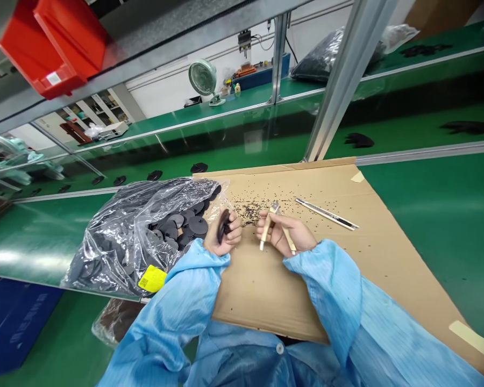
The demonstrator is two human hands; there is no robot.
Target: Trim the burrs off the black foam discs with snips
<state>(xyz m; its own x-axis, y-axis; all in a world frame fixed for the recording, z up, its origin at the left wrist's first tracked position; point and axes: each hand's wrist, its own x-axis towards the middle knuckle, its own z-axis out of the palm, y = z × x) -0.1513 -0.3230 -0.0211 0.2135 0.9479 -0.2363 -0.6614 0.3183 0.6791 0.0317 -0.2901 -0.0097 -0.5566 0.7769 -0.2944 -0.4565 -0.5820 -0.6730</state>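
My left hand is closed around a black disc, held on edge just right of the plastic bag. In my right hand is a pair of nippers with cream handles, its jaws pointing away from me. The handles are spread, and my fingers wrap them. Several black discs spill from the bag's mouth. Tiny black bits are scattered over the cardboard sheet, just beyond both hands. The two hands are apart, both above the cardboard.
A utility knife lies right of the bits. A yellow label is on the bag. A metal post rises behind the cardboard. An orange-red bin is on the upper shelf. Black pieces sit along the green conveyor surface behind.
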